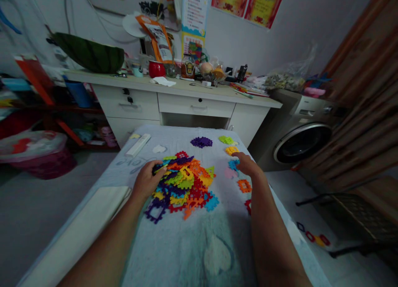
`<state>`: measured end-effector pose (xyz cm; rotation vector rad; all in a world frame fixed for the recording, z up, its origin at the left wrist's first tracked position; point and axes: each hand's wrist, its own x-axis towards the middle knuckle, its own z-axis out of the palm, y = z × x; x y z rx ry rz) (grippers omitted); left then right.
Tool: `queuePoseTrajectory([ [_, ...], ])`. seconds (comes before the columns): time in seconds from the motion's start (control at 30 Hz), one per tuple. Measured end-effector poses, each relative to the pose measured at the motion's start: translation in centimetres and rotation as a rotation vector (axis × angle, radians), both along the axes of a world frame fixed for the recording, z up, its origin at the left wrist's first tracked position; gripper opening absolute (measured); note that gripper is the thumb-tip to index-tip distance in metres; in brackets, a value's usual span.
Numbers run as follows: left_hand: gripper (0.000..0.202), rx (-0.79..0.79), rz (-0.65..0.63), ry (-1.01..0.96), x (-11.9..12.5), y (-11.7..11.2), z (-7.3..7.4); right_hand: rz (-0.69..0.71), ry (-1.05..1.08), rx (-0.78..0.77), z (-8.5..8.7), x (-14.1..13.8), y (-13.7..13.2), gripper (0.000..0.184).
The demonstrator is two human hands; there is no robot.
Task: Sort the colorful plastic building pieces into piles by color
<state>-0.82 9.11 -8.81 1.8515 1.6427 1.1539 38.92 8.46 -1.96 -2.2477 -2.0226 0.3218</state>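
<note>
Grips unclear: our left hand point(148, 180) touches the jumbled multicoloured toothed-plastic heap point(183, 182); our right hand point(248, 165), dipping carelessly, could scatter blue toothed-plastic pieces point(232, 165).

The piled pieces point(183, 181) are showing red, orange, yellow, green, blue and purple. The cloth point(180, 245) is showing pale hearts on soft blue. The watermelon point(90, 54) is wearing green stripes.
</note>
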Motion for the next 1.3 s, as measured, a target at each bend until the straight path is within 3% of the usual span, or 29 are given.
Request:
queuePoseTrajectory([
  [0.17,0.043,-0.006,0.007,-0.008,0.1,-0.1,0.1,0.170,0.131,0.022,0.6,-2.1,0.2,0.055],
  [0.3,0.043,-0.006,0.004,-0.021,0.0,-0.1,-0.1,0.287,0.214,-0.100,0.6,-5.4,0.3,0.050],
  [0.53,0.042,0.009,0.006,-0.016,0.0,0.0,-0.2,0.420,0.086,-0.186,-0.2,-8.9,0.1,0.056],
  [0.8,0.040,0.014,-0.003,-0.002,-0.1,0.0,-0.1,0.438,0.130,-0.155,0.2,-8.6,0.0,0.048],
  [1.0,0.040,0.012,-0.009,-0.006,-0.1,0.0,0.0,0.361,0.166,-0.144,0.8,-7.9,0.0,0.037],
  [1.3,0.040,0.005,0.000,-0.001,0.0,-0.1,0.2,0.175,0.236,0.015,-0.2,-5.8,0.9,0.030],
])
